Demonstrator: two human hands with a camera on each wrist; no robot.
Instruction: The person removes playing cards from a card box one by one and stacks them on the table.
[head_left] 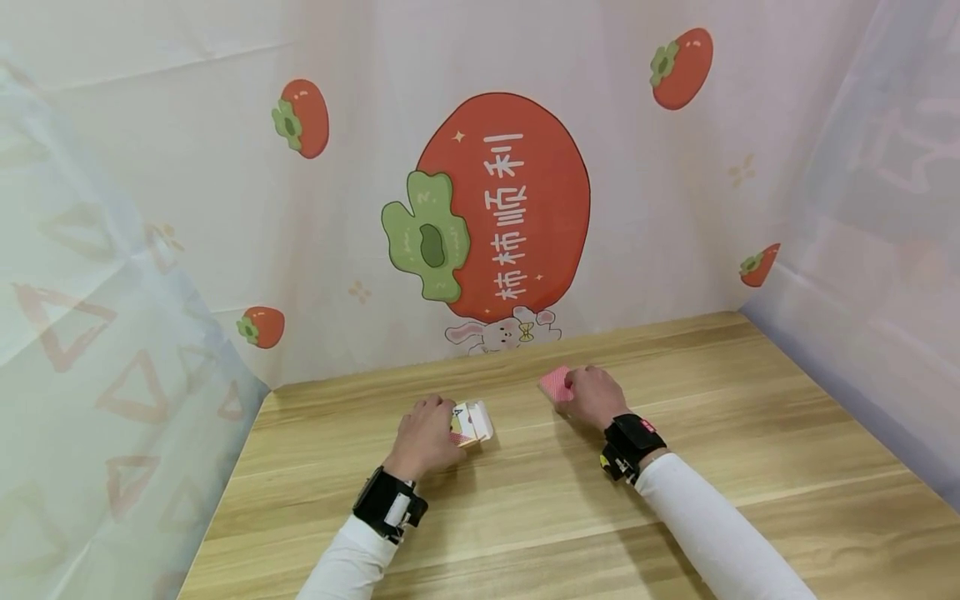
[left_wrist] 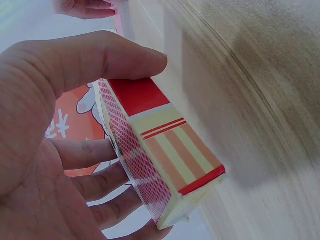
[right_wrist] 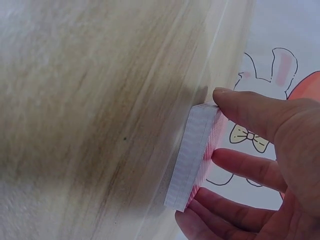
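Note:
My left hand (head_left: 429, 435) holds a playing card box (head_left: 469, 422) just left of the middle of the table. In the head view the white flap end of this box points right. Its red and striped narrow side (left_wrist: 170, 145) shows in the left wrist view, with the thumb on that side and the fingers behind. Farther right, a deck of playing cards (head_left: 556, 384) with red patterned backs lies near the table's back edge. Gripping that deck is my right hand (head_left: 596, 397), thumb at one end and fingertips at the other. The stacked white card edges (right_wrist: 189, 157) face the right wrist camera.
The wooden table (head_left: 540, 517) ends at the back against a white curtain (head_left: 352, 67) printed with persimmons and a rabbit. More curtain (head_left: 885, 217) hangs along the right side, and a patterned one (head_left: 97, 250) along the left.

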